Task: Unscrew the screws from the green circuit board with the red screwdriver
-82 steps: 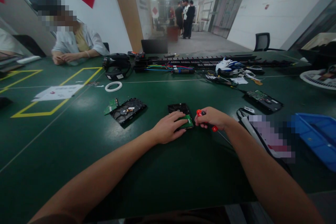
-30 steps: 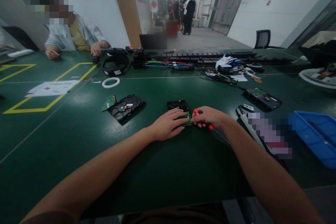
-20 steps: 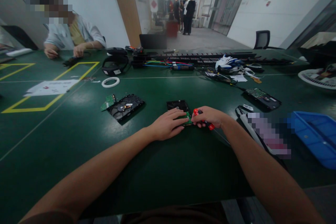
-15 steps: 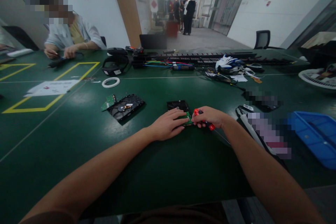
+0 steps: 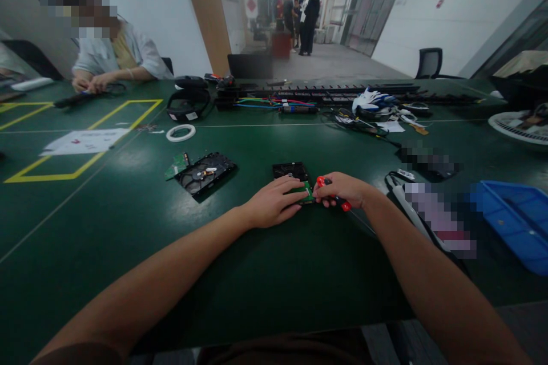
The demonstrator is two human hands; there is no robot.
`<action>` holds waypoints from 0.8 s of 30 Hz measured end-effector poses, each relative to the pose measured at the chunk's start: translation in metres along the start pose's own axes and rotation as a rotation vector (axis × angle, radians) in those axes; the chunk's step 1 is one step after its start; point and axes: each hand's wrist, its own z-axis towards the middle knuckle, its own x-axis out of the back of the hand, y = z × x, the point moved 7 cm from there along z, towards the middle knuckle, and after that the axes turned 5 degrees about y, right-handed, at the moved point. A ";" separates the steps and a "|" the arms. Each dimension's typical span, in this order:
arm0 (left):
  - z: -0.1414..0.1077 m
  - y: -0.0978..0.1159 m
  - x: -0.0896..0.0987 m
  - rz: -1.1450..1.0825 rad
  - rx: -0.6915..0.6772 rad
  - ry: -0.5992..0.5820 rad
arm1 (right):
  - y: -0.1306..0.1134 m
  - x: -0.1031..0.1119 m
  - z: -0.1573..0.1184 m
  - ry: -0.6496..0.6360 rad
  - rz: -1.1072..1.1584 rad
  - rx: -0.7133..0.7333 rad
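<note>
Left hand (image 5: 273, 205) flat, pinning black hard drive (image 5: 291, 172); right hand (image 5: 340, 189) clenched on red-handled screwdriver (image 5: 333, 197). Keep tip square, drive steady.

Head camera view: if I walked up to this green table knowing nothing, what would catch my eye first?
Probably the two bare arms meeting mid-table: the left hand lies flat on a small black hard drive with a green circuit board, while the right hand grips a red-handled screwdriver beside it. Left of them lies another opened drive; a blue tray sits at the right edge.
</note>
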 end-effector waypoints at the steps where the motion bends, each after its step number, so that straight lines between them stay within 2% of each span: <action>1: 0.000 0.000 0.000 0.002 -0.002 0.000 | 0.000 0.000 0.000 0.001 0.000 0.000; 24: 0.000 0.000 0.000 0.006 -0.003 -0.006 | -0.004 -0.002 -0.004 0.018 -0.014 0.014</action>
